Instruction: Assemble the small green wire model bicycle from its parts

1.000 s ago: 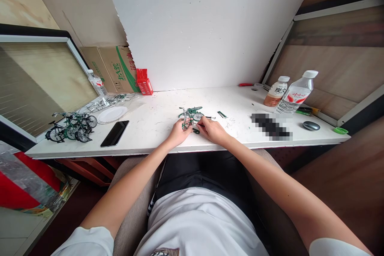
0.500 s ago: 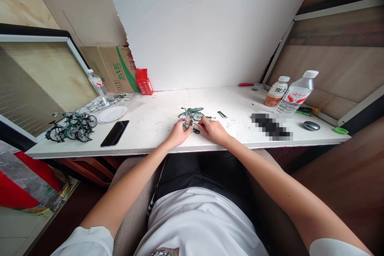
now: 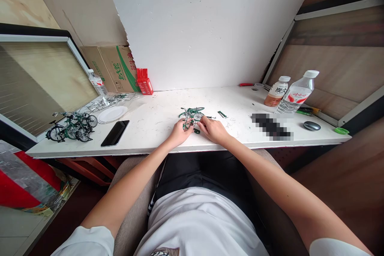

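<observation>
Near the table's front edge, my left hand (image 3: 179, 133) is closed on a small green frame part (image 3: 187, 125). My right hand (image 3: 215, 129) is pinched at the right side of that part; what its fingertips hold is too small to make out. Just behind my hands lies a green miniature bicycle (image 3: 194, 111) with silvery wheels. A small dark green piece (image 3: 197, 131) is between my hands, low on the table. Thin green strips (image 3: 222, 114) lie to the right of the bicycle.
On the white table (image 3: 156, 116), finished-looking miniature bicycles (image 3: 72, 127), a black phone (image 3: 115, 133) and white plates (image 3: 113, 115) are at left. Two bottles (image 3: 297, 92) (image 3: 276, 91), a mouse (image 3: 312, 126) and a green lid (image 3: 341, 131) are at right. A white board (image 3: 210, 40) stands behind.
Both hands have barely moved; my right fingertips have shifted slightly, and the small green part between my hands has tilted a little.
</observation>
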Available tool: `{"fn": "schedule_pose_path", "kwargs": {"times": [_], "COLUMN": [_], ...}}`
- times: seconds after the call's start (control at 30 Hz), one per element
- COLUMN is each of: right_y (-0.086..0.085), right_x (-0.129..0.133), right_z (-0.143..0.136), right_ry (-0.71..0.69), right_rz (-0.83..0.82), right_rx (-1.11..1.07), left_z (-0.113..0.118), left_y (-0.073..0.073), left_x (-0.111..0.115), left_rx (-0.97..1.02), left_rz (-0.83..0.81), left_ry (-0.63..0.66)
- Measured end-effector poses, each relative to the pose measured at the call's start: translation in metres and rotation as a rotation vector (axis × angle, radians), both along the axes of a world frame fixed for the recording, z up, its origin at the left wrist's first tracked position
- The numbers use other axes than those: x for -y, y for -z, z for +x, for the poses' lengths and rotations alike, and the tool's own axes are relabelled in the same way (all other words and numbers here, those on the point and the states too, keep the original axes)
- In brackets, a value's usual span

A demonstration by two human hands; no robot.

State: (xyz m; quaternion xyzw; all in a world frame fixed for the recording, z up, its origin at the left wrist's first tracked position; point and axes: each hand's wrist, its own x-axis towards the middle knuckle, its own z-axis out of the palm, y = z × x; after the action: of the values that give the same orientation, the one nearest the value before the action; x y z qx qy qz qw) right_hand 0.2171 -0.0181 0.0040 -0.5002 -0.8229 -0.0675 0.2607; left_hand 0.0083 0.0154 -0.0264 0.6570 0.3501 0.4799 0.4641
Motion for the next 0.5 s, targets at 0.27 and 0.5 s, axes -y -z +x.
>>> {"fn": "schedule_pose_path", "kwargs": {"times": [0.27,0.5], "right_y": [0.0024,0.0033], "right_x": [-0.0006,-0.0026], "right_z": [0.0021,0.0028], "right_ry": [-0.083,-0.107], "right_rz": [-0.039,-0.006], "right_rx": [-0.054,-0.027], "left_z": [-0.0012,-0.001], "left_y": [0.0026,0.0033], "left_x": [-0.0021,-0.0034], "left_rx": [-0.001,0.014], "left_rz": [-0.003,-0.019], "left_ry": [-0.021,-0.015]}}
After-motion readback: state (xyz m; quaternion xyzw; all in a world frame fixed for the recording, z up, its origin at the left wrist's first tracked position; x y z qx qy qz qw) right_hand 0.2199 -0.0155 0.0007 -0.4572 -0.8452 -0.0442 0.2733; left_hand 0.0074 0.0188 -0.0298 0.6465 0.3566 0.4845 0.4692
